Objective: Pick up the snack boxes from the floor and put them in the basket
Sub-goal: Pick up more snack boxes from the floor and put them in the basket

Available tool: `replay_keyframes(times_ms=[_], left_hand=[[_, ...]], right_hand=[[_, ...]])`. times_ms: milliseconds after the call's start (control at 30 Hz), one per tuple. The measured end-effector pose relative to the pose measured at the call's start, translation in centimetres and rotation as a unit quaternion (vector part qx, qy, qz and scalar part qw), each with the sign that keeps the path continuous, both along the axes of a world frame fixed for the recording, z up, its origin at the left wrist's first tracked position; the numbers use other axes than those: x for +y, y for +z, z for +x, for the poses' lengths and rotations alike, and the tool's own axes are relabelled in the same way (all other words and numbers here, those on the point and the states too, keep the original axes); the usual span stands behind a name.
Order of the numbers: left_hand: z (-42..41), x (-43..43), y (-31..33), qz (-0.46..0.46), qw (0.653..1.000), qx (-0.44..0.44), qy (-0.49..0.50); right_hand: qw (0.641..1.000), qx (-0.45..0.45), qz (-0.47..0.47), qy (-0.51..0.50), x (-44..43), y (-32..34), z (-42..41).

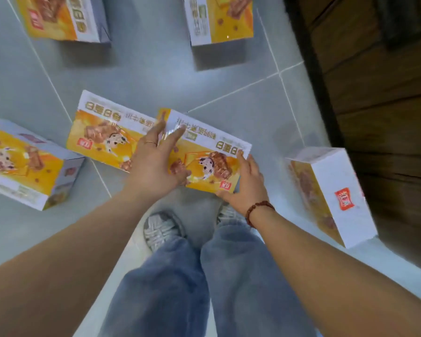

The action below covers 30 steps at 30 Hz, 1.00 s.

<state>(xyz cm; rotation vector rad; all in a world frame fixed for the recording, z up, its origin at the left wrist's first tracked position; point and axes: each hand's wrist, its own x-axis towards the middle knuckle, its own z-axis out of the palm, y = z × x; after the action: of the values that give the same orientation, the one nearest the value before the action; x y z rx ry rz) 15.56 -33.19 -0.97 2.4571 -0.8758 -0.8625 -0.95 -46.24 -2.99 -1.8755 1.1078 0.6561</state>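
Note:
Several yellow-and-white snack boxes lie on the grey tiled floor (156, 69). Both hands are on the middle snack box (212, 152), just above my feet. My left hand (156, 161) grips its left end, fingers stretched over the white side and thumb on the yellow face. At the right end, my right hand (246, 183), with a bead bracelet on its wrist, holds the lower corner with fingers curled round the edge. A second box (102, 135) lies flat right beside it on the left, partly under my left hand. No basket is in view.
More boxes lie at the far left (22, 164), top left (58, 18), top right (219, 18) and on its side at the right (331, 193). Dark wooden boards (387, 117) border the tiles on the right. My shoes (163, 227) stand just under the held box.

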Motion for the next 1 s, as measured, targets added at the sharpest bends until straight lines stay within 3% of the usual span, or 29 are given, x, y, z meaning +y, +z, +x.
replay_keyframes(times_ms=[100, 233, 467, 700, 1000], left_hand=[[0.2, 1.4, -3.2, -0.036, 0.999, -0.014, -0.023], [0.6, 2.5, -4.8, -0.043, 0.999, -0.007, 0.004], [2.1, 1.6, -3.8, -0.019, 0.999, 0.028, 0.018], [6.8, 3.2, 6.3, -0.010, 0.997, 0.058, 0.057], [11.4, 9.5, 33.1, -0.016, 0.992, -0.063, 0.112]], right_hand=[[0.991, -0.010, 0.058, -0.121, 1.0, -4.0, -0.5], [0.963, -0.102, 0.112, -0.223, 1.4, -7.0, -0.8], [0.970, -0.097, 0.079, -0.209, 1.0, -5.0, 1.1], [0.995, -0.062, -0.020, -0.069, -0.2, 7.7, 6.3], [0.975, -0.169, -0.101, 0.106, 2.1, 33.7, 14.0]])
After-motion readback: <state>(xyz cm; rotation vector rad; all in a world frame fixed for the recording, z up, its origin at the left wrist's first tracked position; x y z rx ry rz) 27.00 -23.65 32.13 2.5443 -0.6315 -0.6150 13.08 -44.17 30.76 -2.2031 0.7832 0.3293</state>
